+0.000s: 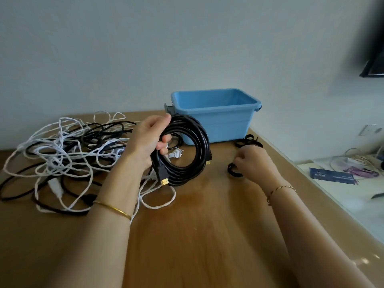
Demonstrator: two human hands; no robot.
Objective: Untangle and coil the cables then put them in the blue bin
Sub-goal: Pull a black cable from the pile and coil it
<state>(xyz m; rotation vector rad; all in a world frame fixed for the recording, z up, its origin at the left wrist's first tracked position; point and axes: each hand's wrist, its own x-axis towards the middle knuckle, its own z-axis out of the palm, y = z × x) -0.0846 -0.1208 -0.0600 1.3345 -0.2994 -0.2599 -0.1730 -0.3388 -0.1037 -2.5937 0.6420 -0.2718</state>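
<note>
One coil point(202, 146), left hand point(148, 140); one strap point(233, 173), right hand point(256, 161).

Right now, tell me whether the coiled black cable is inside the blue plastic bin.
No, the coiled black cable hangs in the left hand in front of the blue plastic bin.

Your way to the open top of the blue bin point(216, 121) runs over bare table point(197, 235) straight ahead, with the tangle of black and white cables point(62, 150) filling the left side, the black coil point(193, 163) raised before the bin's near left corner, and black straps point(249, 141) lying off its right front corner.
</note>
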